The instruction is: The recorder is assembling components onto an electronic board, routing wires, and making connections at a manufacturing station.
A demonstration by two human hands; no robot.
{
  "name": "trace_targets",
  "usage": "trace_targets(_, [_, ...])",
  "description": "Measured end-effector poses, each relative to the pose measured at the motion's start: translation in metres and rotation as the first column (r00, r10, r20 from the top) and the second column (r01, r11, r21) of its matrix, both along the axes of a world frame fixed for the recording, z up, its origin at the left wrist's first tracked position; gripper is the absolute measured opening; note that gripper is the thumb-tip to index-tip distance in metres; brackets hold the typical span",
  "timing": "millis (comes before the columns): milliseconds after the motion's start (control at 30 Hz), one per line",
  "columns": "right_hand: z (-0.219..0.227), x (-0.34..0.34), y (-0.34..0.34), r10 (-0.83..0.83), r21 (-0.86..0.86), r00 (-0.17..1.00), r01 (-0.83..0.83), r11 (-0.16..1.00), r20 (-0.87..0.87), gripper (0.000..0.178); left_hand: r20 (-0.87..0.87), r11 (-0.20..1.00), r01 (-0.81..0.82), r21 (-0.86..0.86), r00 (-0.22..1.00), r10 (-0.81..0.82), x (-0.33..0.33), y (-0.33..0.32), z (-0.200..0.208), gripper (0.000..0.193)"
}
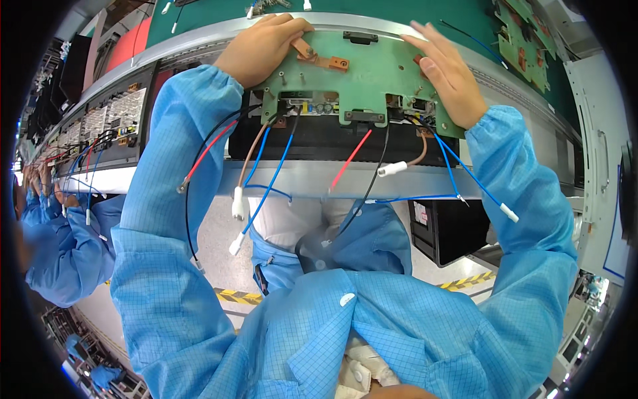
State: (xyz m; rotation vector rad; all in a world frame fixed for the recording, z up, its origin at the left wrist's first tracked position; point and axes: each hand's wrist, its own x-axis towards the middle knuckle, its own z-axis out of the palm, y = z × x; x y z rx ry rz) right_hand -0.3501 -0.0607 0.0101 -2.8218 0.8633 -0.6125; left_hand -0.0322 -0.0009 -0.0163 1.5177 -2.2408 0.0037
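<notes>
At the upper left of the frame, we saw the left hand (262, 50) curled over a corner of the green circuit board, its grip too hidden to tell. We judged the copper-coloured strip (325, 63) and dangling red wire (351, 161) poor holds. The green circuit board (369, 83), at upper centre, looked stiff, fairly light and fragile, best taken by bare edges. At upper right, the right hand (452, 76) lay spread at its edge, fingers unclenched.

head: left fisheye, head-worn | faces steeply down | near blue jacket (299, 326) | farther from green board (375, 76)
</notes>
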Motion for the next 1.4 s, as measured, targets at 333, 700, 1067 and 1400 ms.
trace_targets(333, [0.045, -0.034, 0.029, 0.041, 0.314, 0.998, -0.026, 0.949, -0.043, 0.066, 0.033, 0.995, 0.059, -0.081, 0.998, -0.056, -0.036, 0.020, 0.035, 0.032])
trace_targets(700, [0.054, -0.035, 0.023, 0.044, 0.308, 0.999, -0.035, 0.951, -0.020, 0.064, -0.075, 0.998, 0.060, -0.013, 0.995, -0.061, -0.037, 0.015, 0.039, 0.029])
trace_targets(1067, [0.022, -0.026, 0.020, -0.050, 0.575, 0.992, -0.028, 0.818, 0.119, 0.057, -0.009, 0.995, 0.013, 0.103, 1.000, -0.012, -0.033, 0.009, 0.022, 0.031])
trace_targets(1400, [0.050, -0.027, 0.031, 0.029, 0.226, 0.995, -0.008, 0.974, -0.093, 0.045, -0.081, 0.998, -0.006, -0.064, 0.997, 0.001, -0.041, 0.020, 0.036, 0.032])
